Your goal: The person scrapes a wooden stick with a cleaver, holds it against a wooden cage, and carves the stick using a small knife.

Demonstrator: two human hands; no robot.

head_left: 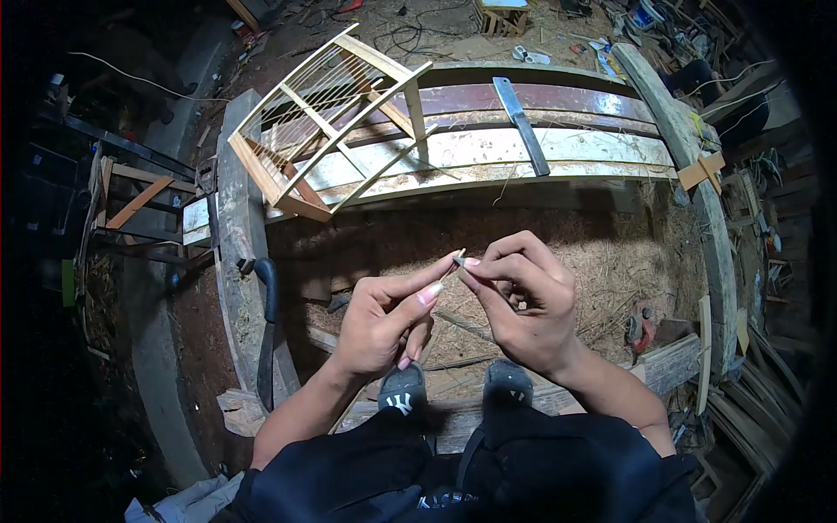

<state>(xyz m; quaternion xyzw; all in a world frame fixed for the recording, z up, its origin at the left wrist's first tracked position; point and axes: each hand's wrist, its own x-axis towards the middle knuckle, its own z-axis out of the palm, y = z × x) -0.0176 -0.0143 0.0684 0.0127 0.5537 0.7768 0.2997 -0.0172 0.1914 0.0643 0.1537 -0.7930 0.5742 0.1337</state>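
Note:
In front of my body, my left hand (381, 324) is closed in a pinch on a thin pale wooden stick (450, 272). The fingertips of my right hand (534, 301) meet the stick's upper end, pinching a small dark grey piece (460, 261); its kind is too small to tell. My two hands almost touch there. Beyond them, a slatted wooden cage frame (336, 137) with thin bars rests tilted on the bench planks (471, 150). To its right lies a flat blue-grey blade (521, 126).
A dark curved-handled tool (268, 301) lies along the left beam (237, 261). The right beam (713, 253) carries a small crossed wooden piece (701, 171). Wood strips (750, 418) pile up at lower right. Shavings cover the ground (602, 261) between the beams, and my shoes (402, 388) stand near the front plank.

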